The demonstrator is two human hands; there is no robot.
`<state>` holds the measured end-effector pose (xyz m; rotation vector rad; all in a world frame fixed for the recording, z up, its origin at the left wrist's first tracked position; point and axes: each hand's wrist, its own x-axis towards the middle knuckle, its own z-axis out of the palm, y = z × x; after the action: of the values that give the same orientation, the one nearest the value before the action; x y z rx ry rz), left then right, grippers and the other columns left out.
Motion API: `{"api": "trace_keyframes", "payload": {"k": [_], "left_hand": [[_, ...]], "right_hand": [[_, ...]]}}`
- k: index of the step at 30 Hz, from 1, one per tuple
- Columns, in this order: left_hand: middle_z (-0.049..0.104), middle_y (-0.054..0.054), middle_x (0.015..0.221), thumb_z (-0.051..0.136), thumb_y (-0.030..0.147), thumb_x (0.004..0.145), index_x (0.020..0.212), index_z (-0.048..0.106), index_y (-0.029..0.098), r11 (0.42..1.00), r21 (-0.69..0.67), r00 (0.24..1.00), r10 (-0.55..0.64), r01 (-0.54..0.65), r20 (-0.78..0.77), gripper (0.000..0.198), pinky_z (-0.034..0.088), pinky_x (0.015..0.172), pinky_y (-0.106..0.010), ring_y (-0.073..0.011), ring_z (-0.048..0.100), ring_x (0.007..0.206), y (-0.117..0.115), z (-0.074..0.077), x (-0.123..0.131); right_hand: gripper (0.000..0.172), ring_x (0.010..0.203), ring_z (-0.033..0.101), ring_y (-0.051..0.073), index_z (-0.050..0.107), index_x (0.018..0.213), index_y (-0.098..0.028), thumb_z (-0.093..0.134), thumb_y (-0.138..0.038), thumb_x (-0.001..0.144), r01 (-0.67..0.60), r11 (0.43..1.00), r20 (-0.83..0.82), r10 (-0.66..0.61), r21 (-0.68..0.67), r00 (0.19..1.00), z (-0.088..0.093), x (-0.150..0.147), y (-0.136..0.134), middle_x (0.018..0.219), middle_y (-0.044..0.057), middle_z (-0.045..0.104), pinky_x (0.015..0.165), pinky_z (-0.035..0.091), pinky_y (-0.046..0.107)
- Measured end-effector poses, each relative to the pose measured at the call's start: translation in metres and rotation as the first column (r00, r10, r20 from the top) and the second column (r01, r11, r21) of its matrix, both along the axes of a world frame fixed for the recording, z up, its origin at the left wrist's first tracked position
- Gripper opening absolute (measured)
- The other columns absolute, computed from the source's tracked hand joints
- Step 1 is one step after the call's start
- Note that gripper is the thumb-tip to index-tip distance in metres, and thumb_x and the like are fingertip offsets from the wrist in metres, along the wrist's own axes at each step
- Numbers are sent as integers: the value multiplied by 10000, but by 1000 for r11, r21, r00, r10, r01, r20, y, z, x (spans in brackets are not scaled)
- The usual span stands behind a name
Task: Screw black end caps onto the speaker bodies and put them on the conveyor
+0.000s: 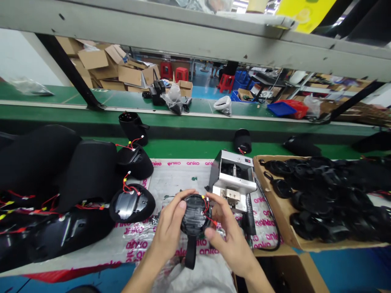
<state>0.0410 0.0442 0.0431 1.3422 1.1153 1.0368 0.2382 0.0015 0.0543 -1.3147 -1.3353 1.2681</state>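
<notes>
A round black part [194, 215] with a black strap hanging toward me is held over the table's near edge. Red wires with small white and yellow connectors come off its right side. My left hand [171, 221] grips it from the left, thumb on its rim. On the right, my right hand [227, 230] curls around the other side, its thumb and fingers at the rim and wires. Left of my hands lies a black fabric-covered housing [132, 203] with red wires on its face. A silver metal machine [233, 175] stands just beyond my right hand.
Black housings [88, 171] with wires crowd the left side. A cardboard tray [276, 215] of round black parts sits on the right. Printed plastic sheeting [174, 175] covers the table. A green shelf [195, 106] with plastic bags runs across the back, under a grey beam.
</notes>
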Motion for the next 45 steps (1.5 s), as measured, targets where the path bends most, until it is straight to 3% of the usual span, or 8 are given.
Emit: {"api": "trace_keyframes", "payload": {"k": [3, 12, 17, 24, 32, 35, 42, 45], "left_hand": [[725, -98, 1536, 407, 582, 1177, 1438, 732, 252, 999, 21, 998, 37, -38, 48, 532, 444, 1245, -430, -319, 650, 1450, -5, -5, 5], [821, -83, 1339, 590, 489, 1155, 1165, 678, 255, 896, 183, 897, 350, -405, 269, 250, 590, 1092, -388, -257, 761, 1308, -24, -24, 26], [765, -112, 1450, 542, 469, 1174, 1244, 675, 247, 918, 115, 909, 346, -379, 231, 268, 536, 1185, -430, -276, 715, 1377, -30, -25, 25], [797, -55, 1204, 629, 499, 1113, 1074, 620, 249, 851, 145, 788, 385, -504, 480, 253, 613, 977, -360, -235, 755, 1146, -11, -31, 41], [625, -135, 1623, 440, 632, 1155, 1549, 608, 278, 993, 99, 986, 46, -62, 158, 556, 466, 1285, -456, -324, 593, 1517, -15, -28, -4], [511, -122, 1761, 712, 679, 1019, 1706, 481, 327, 976, 138, 985, -168, 171, -31, 806, 421, 1345, -484, -376, 513, 1612, -10, -30, -36], [774, -150, 1478, 1015, 653, 686, 1526, 710, 295, 939, 304, 972, -99, 162, -213, 962, 590, 1190, -522, -423, 756, 1338, 16, -25, -52], [719, -180, 1536, 728, 827, 907, 1536, 688, 249, 946, 230, 974, -214, 226, -78, 854, 523, 1235, -508, -420, 682, 1421, 20, -12, -44]], "right_hand": [[523, 863, 588, 203, 546, 1526, -374, 664, -571, 1056, 154, 987, -39, -152, 45, 988, -19, -6, -6, 962, -5, 581, 853, 519, 357], [422, 830, 636, 158, 627, 1442, -346, 699, -502, 1057, 365, 919, -104, -352, 150, 930, -30, -36, -11, 932, -15, 635, 794, 561, 267], [341, 1309, 702, 218, 643, 1438, -385, 648, -387, 1097, 375, 891, -77, -368, 255, 927, -36, -39, -16, 1455, 49, 706, 1087, 585, 346], [277, 1508, 619, 268, 742, 1340, -375, 690, -343, 1071, 386, 889, -88, -377, 247, 922, -25, -44, -13, 1589, 47, 691, 1270, 499, 505], [278, 1351, 764, 237, 804, 1295, -325, 753, -410, 1035, 415, 900, -226, -379, 136, 897, -21, -40, -2, 1425, 74, 803, 1200, 604, 406], [289, 1352, 763, 241, 814, 1293, -321, 754, -429, 1032, 407, 905, -220, -375, 124, 900, -20, -38, -2, 1420, 78, 806, 1210, 596, 410], [305, 1430, 711, 304, 817, 1294, -322, 760, -453, 1025, 385, 918, -210, -360, 92, 909, -19, -36, -1, 1483, 96, 771, 1272, 532, 550], [308, 1448, 696, 324, 810, 1293, -310, 751, -460, 1030, 369, 925, -217, -343, 92, 914, -18, -36, -2, 1501, 112, 757, 1275, 520, 596]]}}
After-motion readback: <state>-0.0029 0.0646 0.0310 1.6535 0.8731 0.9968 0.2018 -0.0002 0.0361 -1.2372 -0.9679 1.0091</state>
